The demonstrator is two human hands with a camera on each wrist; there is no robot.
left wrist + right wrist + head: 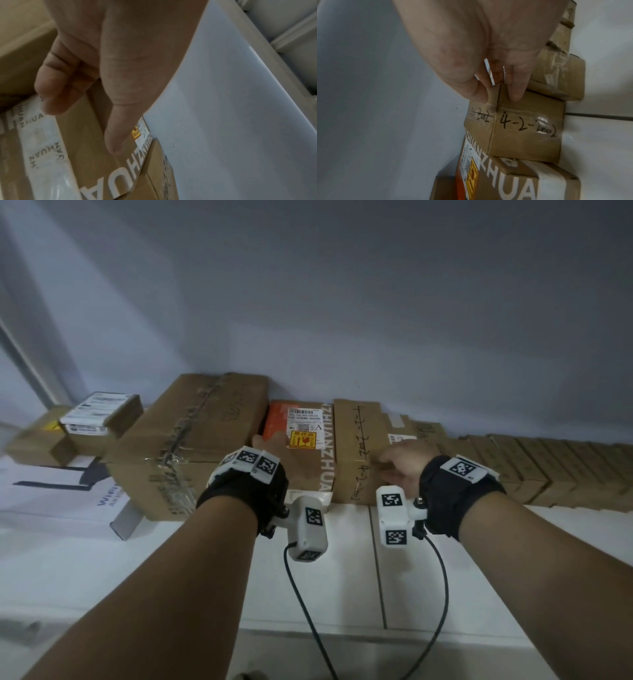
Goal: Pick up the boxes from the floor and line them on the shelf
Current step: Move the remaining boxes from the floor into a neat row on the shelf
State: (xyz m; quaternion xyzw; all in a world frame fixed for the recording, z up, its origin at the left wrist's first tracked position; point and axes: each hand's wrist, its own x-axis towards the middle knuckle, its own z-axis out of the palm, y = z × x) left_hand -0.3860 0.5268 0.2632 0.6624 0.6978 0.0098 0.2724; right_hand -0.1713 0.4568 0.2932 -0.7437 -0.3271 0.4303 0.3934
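A brown box with an orange patch, a shipping label and white ZHUANZHUAN tape [308, 470] stands on the white shelf [342, 559] against the wall. My left hand [269, 445] holds its near left corner; the thumb [116, 135] lies along the top and curled fingers [49, 86] wrap the side. Touching its right side is a plain brown box with black handwriting [356, 433]. My right hand [399, 462] holds that box's top front edge, thumb [479, 94] on one face and a finger [515, 93] on the adjoining face.
A large taped carton [195, 433] sits left of the labelled box, with smaller stacked boxes [102, 412] beyond it. A white printed box [61, 491] lies far left. A row of small brown boxes [531, 467] runs right along the grey wall.
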